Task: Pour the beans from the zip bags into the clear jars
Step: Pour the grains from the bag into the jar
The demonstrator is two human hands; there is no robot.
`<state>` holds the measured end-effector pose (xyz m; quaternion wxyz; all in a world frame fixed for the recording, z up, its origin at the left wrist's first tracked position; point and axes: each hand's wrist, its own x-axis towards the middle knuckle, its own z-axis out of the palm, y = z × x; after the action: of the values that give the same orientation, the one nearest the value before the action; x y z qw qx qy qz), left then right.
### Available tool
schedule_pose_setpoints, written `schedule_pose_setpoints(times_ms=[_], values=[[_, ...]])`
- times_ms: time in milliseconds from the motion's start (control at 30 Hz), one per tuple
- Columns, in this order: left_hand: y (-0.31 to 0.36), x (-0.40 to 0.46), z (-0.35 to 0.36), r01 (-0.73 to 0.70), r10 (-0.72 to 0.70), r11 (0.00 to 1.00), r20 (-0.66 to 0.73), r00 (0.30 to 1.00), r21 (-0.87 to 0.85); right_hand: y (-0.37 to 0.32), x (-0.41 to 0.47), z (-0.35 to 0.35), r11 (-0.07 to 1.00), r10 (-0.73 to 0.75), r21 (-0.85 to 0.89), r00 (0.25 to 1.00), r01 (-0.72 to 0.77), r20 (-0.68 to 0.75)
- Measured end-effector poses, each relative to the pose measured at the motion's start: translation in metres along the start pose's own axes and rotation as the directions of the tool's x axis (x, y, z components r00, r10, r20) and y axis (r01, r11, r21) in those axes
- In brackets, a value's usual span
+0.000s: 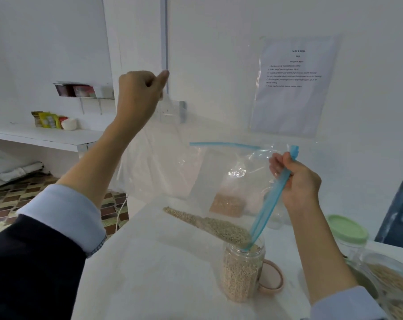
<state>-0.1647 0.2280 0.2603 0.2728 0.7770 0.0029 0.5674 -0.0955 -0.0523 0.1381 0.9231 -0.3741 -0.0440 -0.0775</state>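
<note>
My left hand (pixel 138 98) is raised high and pinches the bottom corner of a large clear zip bag (pixel 172 172). My right hand (pixel 295 181) grips the bag's blue zip strip near its slider, holding the mouth down. Pale beans (pixel 209 225) slide along the bag's lower fold into an open clear jar (pixel 242 271), which stands on the white table (pixel 149 273) and is nearly full. A peach lid (pixel 273 279) lies behind the jar.
A second bag with brownish beans (pixel 228 204) stands behind. A jar with a green lid (pixel 348 232) stands at the right, and a clear container of grains (pixel 387 280) lies at the right edge. A printed sheet (pixel 295 84) hangs on the wall. A shelf with packets (pixel 50 120) is far left.
</note>
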Motion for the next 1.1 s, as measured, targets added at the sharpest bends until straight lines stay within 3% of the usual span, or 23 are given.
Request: schedule_pose_setpoints(times_ms=[900,1033,1100], values=[[0.018,0.001,-0.001,-0.007,0.007,1.000,-0.017,1.000,0.026,0.000,0.002,-0.005,0.999,-0.014,0.042,1.000,0.014,-0.002],[0.018,0.001,-0.003,0.015,-0.016,1.000,0.044,0.999,0.013,0.006,0.003,-0.009,0.999,0.038,0.021,0.999,-0.039,0.019],[0.014,-0.002,-0.008,0.060,-0.050,0.995,0.127,0.991,-0.078,0.006,0.004,-0.012,0.999,0.042,0.033,0.999,-0.042,0.017]])
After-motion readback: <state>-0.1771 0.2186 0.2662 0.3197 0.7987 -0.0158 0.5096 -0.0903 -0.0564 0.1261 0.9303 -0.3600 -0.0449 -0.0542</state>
